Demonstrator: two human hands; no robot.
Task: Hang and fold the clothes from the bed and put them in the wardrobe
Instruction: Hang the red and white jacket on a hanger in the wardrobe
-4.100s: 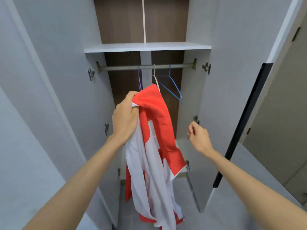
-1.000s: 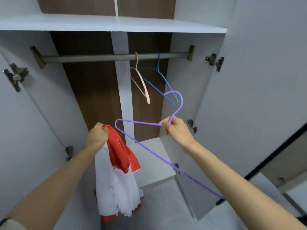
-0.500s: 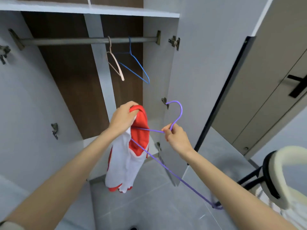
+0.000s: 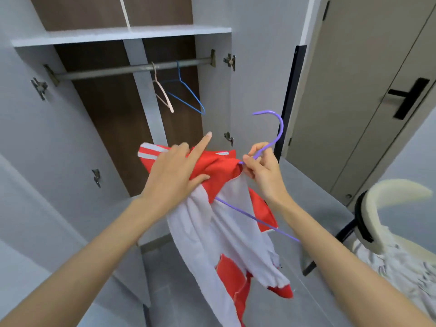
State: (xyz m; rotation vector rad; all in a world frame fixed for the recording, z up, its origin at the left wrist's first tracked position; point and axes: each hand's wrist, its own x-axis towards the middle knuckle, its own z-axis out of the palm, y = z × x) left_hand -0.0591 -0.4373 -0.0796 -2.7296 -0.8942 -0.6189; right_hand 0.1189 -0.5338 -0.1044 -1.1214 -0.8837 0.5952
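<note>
A red and white garment hangs in front of me before the open wardrobe. My left hand grips its red shoulder, index finger pointing up. My right hand pinches the neck of a purple wire hanger. One hanger arm runs under the cloth and comes out at the lower right. The wardrobe rail carries a pink hanger and a blue hanger.
The wardrobe's right door stands open just behind my right hand. A beige room door with a black handle is to the right. A chair back with striped cloth sits at the lower right. Grey tiled floor lies below.
The purple hanger has gone into the garment, which is now spread over one hanger arm. My left hand shifted its grip onto the red shoulder. The view swung right and back.
</note>
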